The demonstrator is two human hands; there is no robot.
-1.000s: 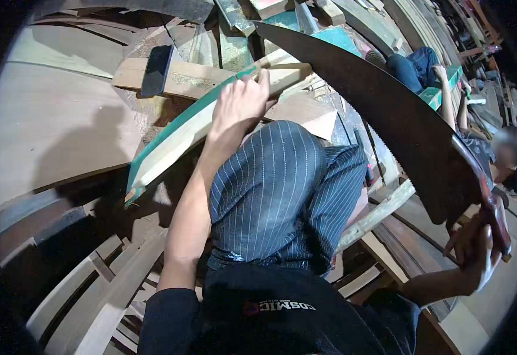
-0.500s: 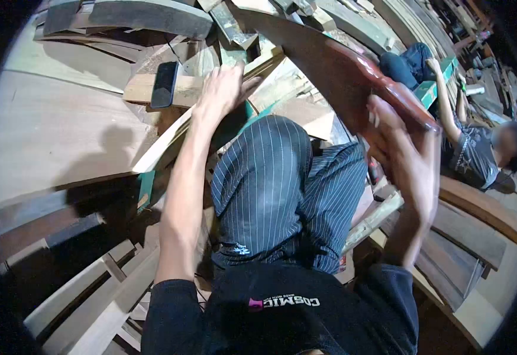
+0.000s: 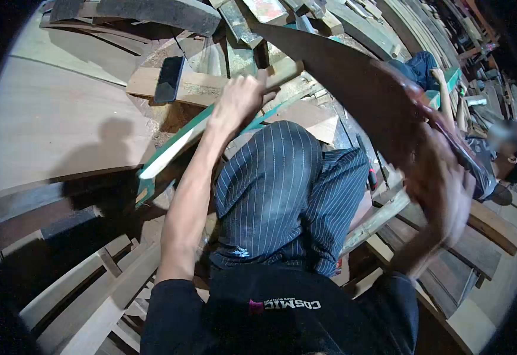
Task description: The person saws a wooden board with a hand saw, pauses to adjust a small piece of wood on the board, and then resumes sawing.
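My right hand (image 3: 439, 171), smeared by motion, is closed on the reddish-brown handle of a handsaw (image 3: 341, 77). The wide dark blade reaches up and left, passing close to the far end of a wooden strip (image 3: 285, 72). My left hand (image 3: 241, 102) wraps round that strip and holds it slanted beside my knee. Below that hand, the strip's pale lower part (image 3: 178, 146) runs along a green-edged piece. How the teeth sit against the wood cannot be made out.
A phone (image 3: 168, 79) rests on a board left of my left hand. Stacked timber (image 3: 365, 29) lies ahead, and slatted wooden pieces (image 3: 93, 296) stand lower left. Another person (image 3: 480, 157) is at the right, with a hand on a green piece.
My right hand and the saw have moved right and slightly down. My left hand has shifted a little right, and the strip's end now sticks out beyond it.
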